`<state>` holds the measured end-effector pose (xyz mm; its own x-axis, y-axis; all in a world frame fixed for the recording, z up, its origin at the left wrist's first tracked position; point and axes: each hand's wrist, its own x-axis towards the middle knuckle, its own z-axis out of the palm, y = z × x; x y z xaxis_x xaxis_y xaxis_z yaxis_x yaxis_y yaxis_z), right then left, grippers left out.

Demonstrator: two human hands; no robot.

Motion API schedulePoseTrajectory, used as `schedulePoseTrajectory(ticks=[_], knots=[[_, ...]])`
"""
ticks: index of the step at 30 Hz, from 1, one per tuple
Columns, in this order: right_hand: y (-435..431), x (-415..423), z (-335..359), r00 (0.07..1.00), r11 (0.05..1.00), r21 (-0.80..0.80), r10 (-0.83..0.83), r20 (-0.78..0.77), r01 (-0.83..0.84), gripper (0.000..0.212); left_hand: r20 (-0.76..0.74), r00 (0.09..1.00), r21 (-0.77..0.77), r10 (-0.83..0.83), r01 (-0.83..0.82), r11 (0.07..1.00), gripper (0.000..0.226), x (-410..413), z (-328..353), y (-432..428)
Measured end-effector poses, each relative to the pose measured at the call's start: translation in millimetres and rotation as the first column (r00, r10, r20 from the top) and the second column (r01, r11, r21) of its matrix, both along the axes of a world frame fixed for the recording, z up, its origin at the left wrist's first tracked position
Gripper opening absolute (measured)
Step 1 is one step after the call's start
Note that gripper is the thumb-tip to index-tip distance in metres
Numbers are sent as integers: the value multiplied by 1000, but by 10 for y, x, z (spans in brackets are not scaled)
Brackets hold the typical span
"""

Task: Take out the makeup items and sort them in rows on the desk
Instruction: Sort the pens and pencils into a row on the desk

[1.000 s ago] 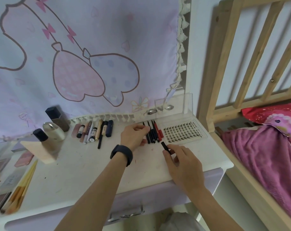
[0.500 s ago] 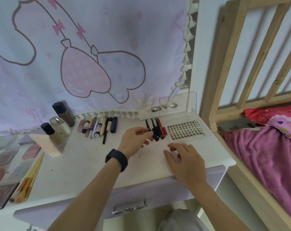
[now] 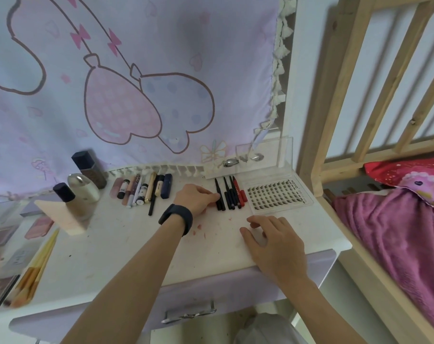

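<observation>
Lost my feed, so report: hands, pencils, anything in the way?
Left hand fingertips on leftmost black pencil, grip unclear. Right hand rests on desk, empty. Pencil row lies beside lash tray. Nothing blocking.

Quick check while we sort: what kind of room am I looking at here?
Most likely a bedroom, at a small dressing desk. A wooden bed frame with a pink blanket stands right beside it, a cartoon fabric hanging covers the wall behind, and makeup pens lie in rows on top.

"XOYO" on lash tray [image 3: 305,194], right edge
</observation>
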<state>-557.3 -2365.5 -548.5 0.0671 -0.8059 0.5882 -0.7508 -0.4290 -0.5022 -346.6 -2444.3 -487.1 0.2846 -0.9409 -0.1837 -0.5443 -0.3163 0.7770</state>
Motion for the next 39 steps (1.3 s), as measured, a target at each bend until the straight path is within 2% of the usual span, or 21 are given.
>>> schedulePoseTrajectory(ticks=[4,10,16,21,27,28,30,32,34,36,39], knots=[[1,-5,-9,1000,1000,-7,-1,-3,1,32,-12,1000,4,-3,3,1000,11,-22,-8,8],[-8,-20,-25,995,997,-69,24,-94,-31,11,-13,1000,4,-16,16,1000,10,-77,7,61],[0,-29,-21,992,996,-58,59,-110,-65,11,21,999,-24,29,-29,999,8,-120,-5,78],[10,-33,-9,993,997,-50,58,-106,-64,11,1,999,-18,32,-32,999,16,-124,-2,79],[24,-40,-8,993,998,-42,51,-111,-56,11,-40,999,-65,23,-25,998,10,-40,17,113],[23,-41,-10,993,998,-40,51,-110,-56,11,20,999,-94,31,-29,995,9,2,34,126],[19,-35,-14,993,998,-46,48,-105,-53,11,264,962,-152,71,-31,988,18,124,65,145],[16,-28,-11,994,997,-55,46,-97,-52,11,550,828,-186,113,-11,982,29,292,75,161],[17,-25,-7,994,997,-57,45,-97,-51,11,750,655,-126,92,5,992,36,440,83,175],[17,-26,-6,994,997,-54,44,-99,-50,11,843,537,-48,32,16,999,33,534,78,192],[19,-24,-11,995,997,-58,39,-96,-45,12,874,486,-9,-4,24,1000,33,576,60,202]])
